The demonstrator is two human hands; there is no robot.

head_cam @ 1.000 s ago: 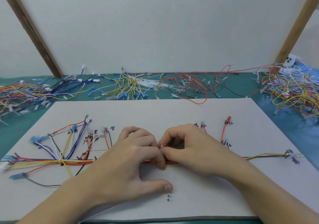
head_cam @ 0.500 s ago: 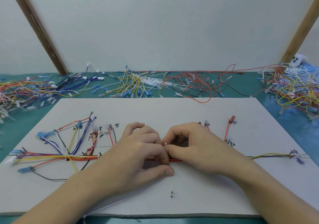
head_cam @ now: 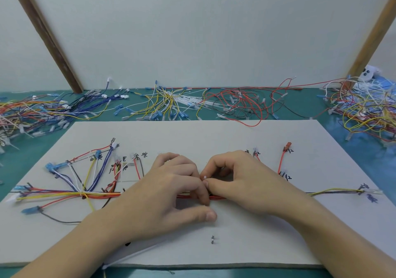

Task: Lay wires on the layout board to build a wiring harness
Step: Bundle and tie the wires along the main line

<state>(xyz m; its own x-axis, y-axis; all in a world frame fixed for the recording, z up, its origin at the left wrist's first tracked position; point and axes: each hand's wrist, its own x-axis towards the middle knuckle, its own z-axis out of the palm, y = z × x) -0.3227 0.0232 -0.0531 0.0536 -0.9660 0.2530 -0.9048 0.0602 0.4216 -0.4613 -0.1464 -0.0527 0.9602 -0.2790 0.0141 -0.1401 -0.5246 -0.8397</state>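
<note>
Across the green bench [head_cam: 334, 110], the white layout board [head_cam: 214, 136] fills the near middle, with a pale wall panel [head_cam: 192, 31] standing behind it. Beyond the board's far edge lie loose wire heaps: a mixed blue and orange pile [head_cam: 38, 110] past its far left corner, yellow and white wires [head_cam: 167, 102] behind its middle, red wires [head_cam: 242, 104] right of those, and a yellow and red tangle [head_cam: 368, 115] past the far right corner. On the board, the harness bundle [head_cam: 64, 194] runs left to right along a drawn line, fanning into blue-tipped branches at the board's left and thinning to a yellow and dark pair [head_cam: 334, 191] at its right. Both hands meet at the board's middle. The left hand [head_cam: 167, 192] has fingers curled down onto the red wires, thumb flat on the board. The right hand [head_cam: 246, 181] holds its grip pinched together on a small white piece [head_cam: 205, 177], touching the left fingers. Nearer the board's front edge stands a small pin [head_cam: 212, 239].
</note>
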